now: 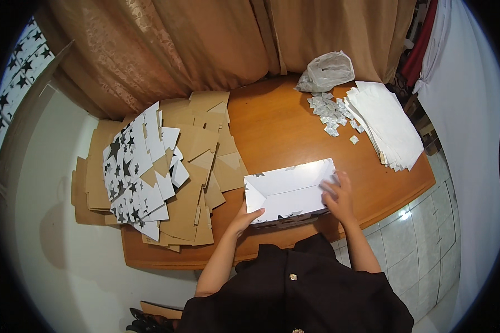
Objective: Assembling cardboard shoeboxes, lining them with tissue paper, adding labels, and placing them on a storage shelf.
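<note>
An open cardboard box [291,197], white inside with black stars on its outside, stands upright near the table's front edge. At its left end my left hand [243,217] grips the near corner, the thumb lying along the front rim. Over the right end of the box is my right hand [340,197], its fingers apart and slightly blurred; whether they touch the wall I cannot tell. The inside of the box shows bare white walls and a crease line along its length.
Flat brown cardboard blanks [191,150] and star-printed white blanks [133,172] are piled on the table's left. Back right are a clear plastic bag [329,71], scattered small sachets [329,111] and stacked white paper sheets [386,125]. A brown curtain [205,44] hangs behind the table [272,125].
</note>
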The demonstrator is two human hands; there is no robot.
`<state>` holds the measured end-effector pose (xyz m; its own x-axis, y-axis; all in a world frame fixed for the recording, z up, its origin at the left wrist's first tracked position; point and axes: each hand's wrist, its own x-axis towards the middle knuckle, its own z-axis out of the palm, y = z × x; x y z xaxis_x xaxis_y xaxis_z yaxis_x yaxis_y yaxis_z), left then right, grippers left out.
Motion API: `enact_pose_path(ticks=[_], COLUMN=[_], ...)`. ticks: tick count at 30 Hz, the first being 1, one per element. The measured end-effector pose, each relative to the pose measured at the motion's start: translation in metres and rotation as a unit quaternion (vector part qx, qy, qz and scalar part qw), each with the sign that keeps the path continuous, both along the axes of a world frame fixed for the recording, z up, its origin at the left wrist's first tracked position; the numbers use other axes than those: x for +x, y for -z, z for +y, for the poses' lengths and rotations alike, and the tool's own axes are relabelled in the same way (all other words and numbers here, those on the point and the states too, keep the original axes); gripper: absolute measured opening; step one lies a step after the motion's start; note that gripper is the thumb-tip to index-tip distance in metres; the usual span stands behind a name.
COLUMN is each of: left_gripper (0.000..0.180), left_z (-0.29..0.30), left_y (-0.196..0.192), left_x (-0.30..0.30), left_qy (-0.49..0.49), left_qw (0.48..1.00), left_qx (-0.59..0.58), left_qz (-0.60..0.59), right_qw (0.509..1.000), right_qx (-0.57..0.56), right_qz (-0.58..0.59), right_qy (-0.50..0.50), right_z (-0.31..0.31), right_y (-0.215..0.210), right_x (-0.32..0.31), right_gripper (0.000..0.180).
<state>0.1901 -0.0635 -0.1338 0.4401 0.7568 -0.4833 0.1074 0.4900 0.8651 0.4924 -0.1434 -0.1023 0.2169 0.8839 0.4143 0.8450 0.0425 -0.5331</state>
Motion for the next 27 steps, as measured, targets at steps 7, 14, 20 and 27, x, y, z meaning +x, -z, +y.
enact_pose_path(ticks=[7, 14, 20, 27], left_gripper=[0.066, 0.088, 0.091, 0.047], left_z=[0.002, 0.01, -0.023, -0.043], left_y=[-0.018, -0.122, -0.151, -0.1], left_x=[-0.013, 0.002, 0.05, 0.083], left_qy=[-0.12, -0.196, -0.061, 0.039], left_qw=[0.975, 0.922, 0.59, 0.506], left_qx=[-0.131, 0.333, 0.717, 0.798], left_qz=[-0.136, 0.034, 0.367, 0.326], right_qw=[0.885, 0.93, 0.945, 0.969], right_qx=[0.006, -0.104, 0.113, 0.087], right_qz=[0.465, 0.35, 0.303, 0.207], right_qy=[-0.012, -0.047, -0.038, -0.101], right_z=[0.007, 0.018, 0.008, 0.022], right_y=[0.024, 0.01, -0.091, -0.092], right_x=[0.003, 0.012, -0.035, -0.028], right_gripper=[0.06, 0.06, 0.063, 0.064])
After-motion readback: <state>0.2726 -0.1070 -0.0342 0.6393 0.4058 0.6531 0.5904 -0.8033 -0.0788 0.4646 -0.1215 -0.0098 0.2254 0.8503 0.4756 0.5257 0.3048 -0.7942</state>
